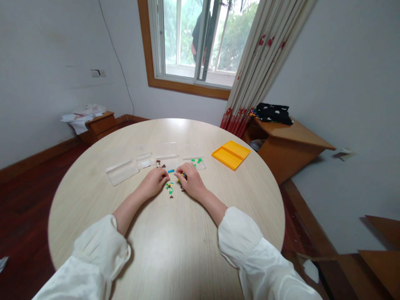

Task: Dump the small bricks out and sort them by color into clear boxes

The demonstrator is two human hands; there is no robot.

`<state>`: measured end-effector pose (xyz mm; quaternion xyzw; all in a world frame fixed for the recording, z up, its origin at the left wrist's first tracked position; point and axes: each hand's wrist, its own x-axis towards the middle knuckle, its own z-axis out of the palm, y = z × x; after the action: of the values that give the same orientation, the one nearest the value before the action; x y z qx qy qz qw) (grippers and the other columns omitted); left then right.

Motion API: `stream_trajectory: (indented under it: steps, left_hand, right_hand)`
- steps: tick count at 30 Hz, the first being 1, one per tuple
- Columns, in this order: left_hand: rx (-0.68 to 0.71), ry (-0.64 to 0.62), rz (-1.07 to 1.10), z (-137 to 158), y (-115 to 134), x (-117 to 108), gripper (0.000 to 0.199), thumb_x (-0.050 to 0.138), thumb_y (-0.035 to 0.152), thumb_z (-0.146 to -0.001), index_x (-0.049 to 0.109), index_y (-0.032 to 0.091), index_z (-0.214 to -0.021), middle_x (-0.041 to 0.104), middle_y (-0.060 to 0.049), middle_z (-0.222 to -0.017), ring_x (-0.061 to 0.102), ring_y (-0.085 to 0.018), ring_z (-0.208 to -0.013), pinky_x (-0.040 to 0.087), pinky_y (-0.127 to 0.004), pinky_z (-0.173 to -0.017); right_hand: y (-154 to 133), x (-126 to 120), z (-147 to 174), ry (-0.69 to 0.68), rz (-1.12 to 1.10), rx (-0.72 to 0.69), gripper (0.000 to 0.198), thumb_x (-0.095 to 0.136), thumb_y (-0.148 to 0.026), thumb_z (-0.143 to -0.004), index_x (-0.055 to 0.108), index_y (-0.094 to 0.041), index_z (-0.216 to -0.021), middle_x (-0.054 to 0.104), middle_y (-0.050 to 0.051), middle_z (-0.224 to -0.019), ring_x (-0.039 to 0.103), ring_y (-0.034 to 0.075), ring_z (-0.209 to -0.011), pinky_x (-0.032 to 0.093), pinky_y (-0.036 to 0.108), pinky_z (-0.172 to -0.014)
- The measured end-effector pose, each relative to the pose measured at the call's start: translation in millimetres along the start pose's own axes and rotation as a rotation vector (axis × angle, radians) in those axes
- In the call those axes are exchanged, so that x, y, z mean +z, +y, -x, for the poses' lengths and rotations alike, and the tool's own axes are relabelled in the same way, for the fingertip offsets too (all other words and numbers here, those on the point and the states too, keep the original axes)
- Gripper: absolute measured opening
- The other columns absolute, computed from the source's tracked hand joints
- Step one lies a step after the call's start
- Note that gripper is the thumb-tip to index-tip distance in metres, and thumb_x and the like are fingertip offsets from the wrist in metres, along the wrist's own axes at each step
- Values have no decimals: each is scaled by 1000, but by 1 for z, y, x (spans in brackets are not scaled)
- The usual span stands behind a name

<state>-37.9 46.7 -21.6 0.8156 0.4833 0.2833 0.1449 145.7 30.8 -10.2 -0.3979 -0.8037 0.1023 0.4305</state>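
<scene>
A loose pile of tiny green, yellow, brown and pale pieces (pixel 170 186) lies on the round table between my hands. My left hand (pixel 154 182) is at its left edge, fingers curled with the tips together; anything in them is too small to make out. My right hand (pixel 191 180) bends over the pile's right side, fingers closed and partly covering several coloured pieces. Some blue pieces (pixel 171 171) lie just beyond, between the hands. Behind the left hand, a clear box (pixel 172 161) holds brown pieces. Another clear box (pixel 203 166), behind the right hand, contains green ones.
Further left are a small clear box (pixel 144 160) and a larger clear box (pixel 122 173). A yellow two-part tray (pixel 231 155) rests at the back right of the pale round table (pixel 168 250). Beyond it, dark cloth (pixel 273 113) lies on a wooden cabinet. A window is ahead.
</scene>
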Motion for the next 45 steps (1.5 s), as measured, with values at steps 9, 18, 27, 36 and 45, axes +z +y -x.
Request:
stream_trajectory:
  steps: [9, 18, 27, 36, 45]
  left_hand:
    - [-49, 78, 7, 1, 6, -5, 19, 53, 29, -80, 60, 16, -69, 62, -5, -71, 55, -18, -70, 42, -30, -69]
    - [-188, 249, 140, -1, 8, -6, 22, 54, 32, -78, 66, 15, -70, 66, -5, -70, 56, -16, -65, 40, -28, -65]
    - [-259, 352, 304, -3, 9, -4, 22, 58, 34, -73, 65, 15, -66, 65, -2, -62, 53, -14, -59, 39, -25, -59]
    - [-543, 306, 991, -5, 23, -10, 26, 70, 35, -68, 55, 14, -62, 48, 6, -46, 34, -5, -34, 25, -18, -33]
    - [-739, 306, 1371, -8, 28, -19, 8, 63, 0, -73, 64, 8, -70, 66, -4, -67, 59, -6, -54, 55, -17, -59]
  right_hand:
    - [1, 4, 2, -29, -208, 120, 8, 53, -25, -86, 58, -19, -82, 62, -1, -71, 55, 11, -63, 43, 23, -62]
    - [6, 5, 2, 34, -196, 136, 11, 53, -19, -84, 63, -18, -84, 68, 3, -79, 61, 13, -70, 47, 25, -68]
    - [2, 6, -3, -183, 176, 102, 48, 53, -21, -87, 46, -20, -134, 48, 13, -140, 37, 28, -133, 27, 52, -105]
    - [0, 1, -1, -166, 213, 82, 46, 42, -18, -91, 43, -21, -137, 49, 10, -140, 38, 25, -132, 22, 47, -106]
    - [-2, -1, 0, -106, 160, 45, 40, 43, -18, -91, 51, -18, -130, 58, 12, -128, 47, 23, -122, 26, 43, -102]
